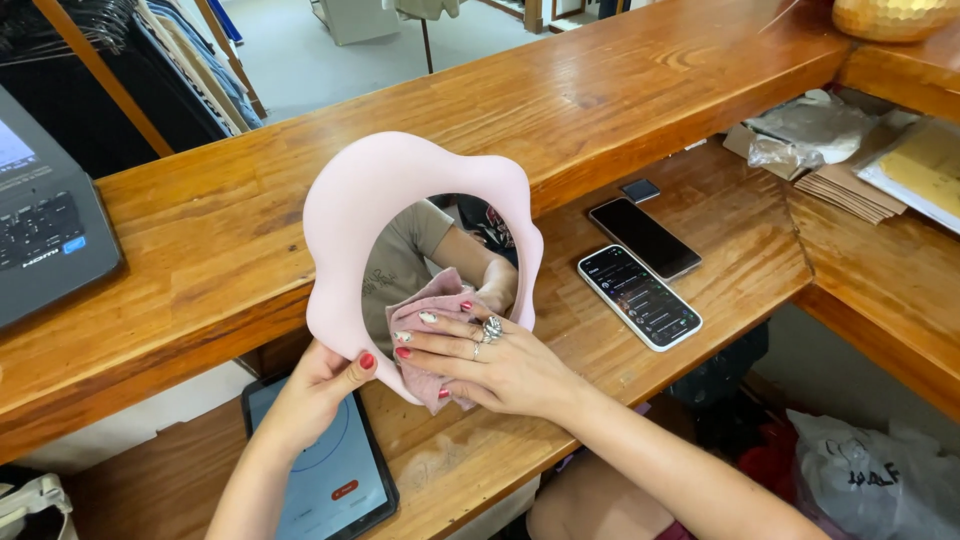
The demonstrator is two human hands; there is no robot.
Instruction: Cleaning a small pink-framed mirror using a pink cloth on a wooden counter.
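Note:
A mirror with a wavy pale pink frame (350, 210) is held upright over a wooden desk. My left hand (318, 390) grips the frame's lower left edge, thumb on the front. My right hand (490, 365), with rings and painted nails, presses a folded pink cloth (430, 310) flat against the lower part of the glass. The glass reflects an arm and a shirt.
A tablet (340, 480) lies under my left hand on the lower desk. Two phones (640, 296) (645, 236) and a small dark square (640, 190) lie to the right. A laptop (45, 240) sits on the raised wooden counter (600, 90). Paper bags and plastic wrap (810, 130) fill the right corner.

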